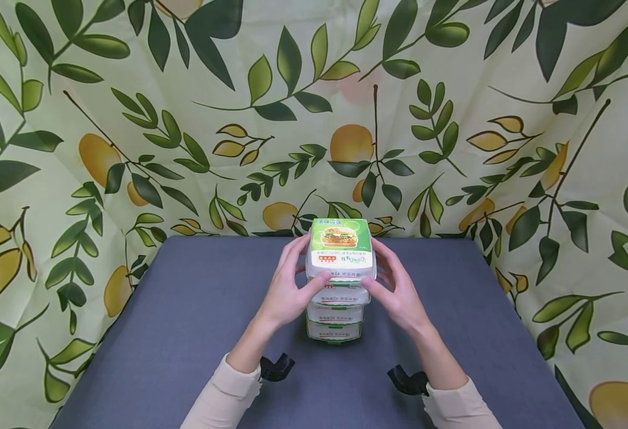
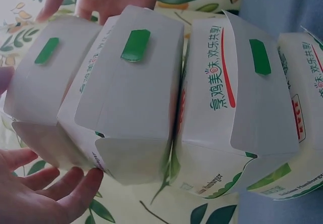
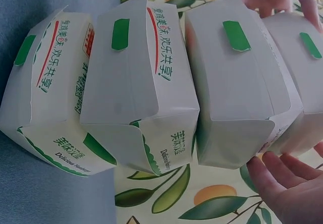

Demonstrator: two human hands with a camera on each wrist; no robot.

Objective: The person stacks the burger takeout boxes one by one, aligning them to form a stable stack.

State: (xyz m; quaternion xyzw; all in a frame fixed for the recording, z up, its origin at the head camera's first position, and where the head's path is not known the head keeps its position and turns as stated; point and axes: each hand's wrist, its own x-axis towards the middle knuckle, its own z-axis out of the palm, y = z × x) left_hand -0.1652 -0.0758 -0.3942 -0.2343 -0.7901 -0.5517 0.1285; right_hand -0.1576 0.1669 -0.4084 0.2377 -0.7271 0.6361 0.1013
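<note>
Several white and green burger boxes stand in one stack, the top box point(image 1: 341, 247) showing a burger picture on its lid. My left hand point(image 1: 291, 283) holds the left side of the top box, thumb at its front edge and fingers bent along the side. On the opposite side my right hand point(image 1: 400, 289) holds it the same way. Under it are the lower boxes point(image 1: 335, 314), slightly out of line with one another. Both wrist views show fingertips near the seam between the top box point(image 2: 53, 67) and the second box point(image 3: 237, 77). Green tabs mark the box fronts.
The stack stands on a dark blue-grey tabletop point(image 1: 201, 298). Behind and beside it hangs a leaf-and-fruit patterned cloth point(image 1: 271, 149). Black wrist mounts point(image 1: 276, 367) sit by the cuffs of the light sleeves point(image 1: 228, 387).
</note>
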